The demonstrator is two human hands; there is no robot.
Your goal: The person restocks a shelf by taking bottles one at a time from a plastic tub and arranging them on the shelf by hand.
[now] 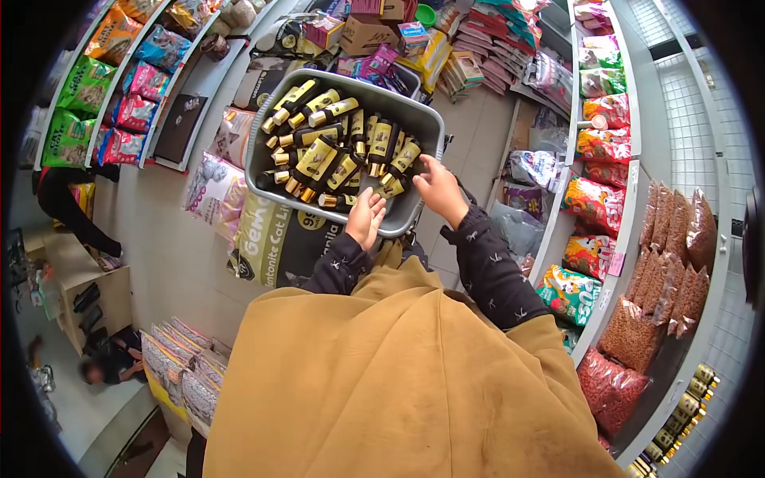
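Observation:
A grey plastic basin (pixel 431 119) in front of me holds a jumble of small dark bottles (pixel 317 158) with yellow labels and gold caps. My left hand (pixel 366 217) is over the basin's near rim, palm turned up and fingers stretched out, with nothing in it. Above the basin's near right side, my right hand (pixel 441 190) is held with its fingers apart and its palm facing the bottles. One bottle (pixel 391 187) lies between the two hands, closest to both sets of fingertips. The bottles lie in several directions, many with their caps pointing to the lower left.
Cat litter bags (pixel 271 239) lie under and beside the basin. Behind it are cardboard boxes (pixel 368 37) and stacked pink packs (pixel 498 48). Shelves of pet food bags (pixel 594 199) run along the right; more bottles (pixel 677 418) stand lower right. A person (pixel 119 358) is at lower left.

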